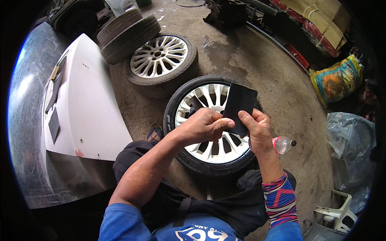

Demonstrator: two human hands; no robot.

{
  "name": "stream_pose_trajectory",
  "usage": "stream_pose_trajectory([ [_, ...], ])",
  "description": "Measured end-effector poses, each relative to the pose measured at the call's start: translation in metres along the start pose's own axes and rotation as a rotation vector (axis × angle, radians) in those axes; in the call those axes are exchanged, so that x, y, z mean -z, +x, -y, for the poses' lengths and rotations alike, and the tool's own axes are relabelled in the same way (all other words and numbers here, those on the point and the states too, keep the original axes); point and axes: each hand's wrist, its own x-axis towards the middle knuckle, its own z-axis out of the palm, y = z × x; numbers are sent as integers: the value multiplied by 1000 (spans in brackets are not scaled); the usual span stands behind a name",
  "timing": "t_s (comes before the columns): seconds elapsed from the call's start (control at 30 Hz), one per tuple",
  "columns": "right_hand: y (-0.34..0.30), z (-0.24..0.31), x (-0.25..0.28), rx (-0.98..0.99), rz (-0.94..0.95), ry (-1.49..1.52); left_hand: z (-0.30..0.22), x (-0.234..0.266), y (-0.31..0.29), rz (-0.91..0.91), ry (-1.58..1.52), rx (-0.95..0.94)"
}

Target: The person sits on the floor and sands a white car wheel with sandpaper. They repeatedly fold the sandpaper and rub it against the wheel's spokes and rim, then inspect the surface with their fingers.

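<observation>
Concrete floor (pixel 257 68); black sheet (pixel 239 105) w/ both hands

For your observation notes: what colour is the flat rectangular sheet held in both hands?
The flat rectangular sheet is black; the head view shows it best.

A flat, dark rectangular sheet (pixel 240 105), matt black and stiff-looking like sandpaper, stood nearly upright, tilted slightly to the right. Its upper part rose free, with crisp corners and no visible creases. Its lower edge was pinched between both hands: the left hand (pixel 203 126) closed on its lower left corner with the thumb pressed against the face, and the right hand (pixel 257 128) gripped the lower right edge. The sheet hung above a wheel (pixel 211 156) with a white multi-spoke rim lying flat on the concrete floor.
</observation>
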Motion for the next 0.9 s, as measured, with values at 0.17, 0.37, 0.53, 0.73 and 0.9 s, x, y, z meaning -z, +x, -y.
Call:
stream_pose_trajectory([
  [0.17,-2,0,-3,-19,58,-25,4,3,0,-93,-9,-66],
  [0.37,-2,1,-4,-31,107,-79,4,5,-1,-59,-130,-83],
  [0.53,-6,-2,-2,-66,209,-133,13,6,3,-183,-102,-78],
  [0.73,-8,5,-7,-90,231,-252,17,3,6,-214,-112,-38],
  [0.9,-8,8,-13,-80,265,-165,16,8,4,-194,-195,-200],
])
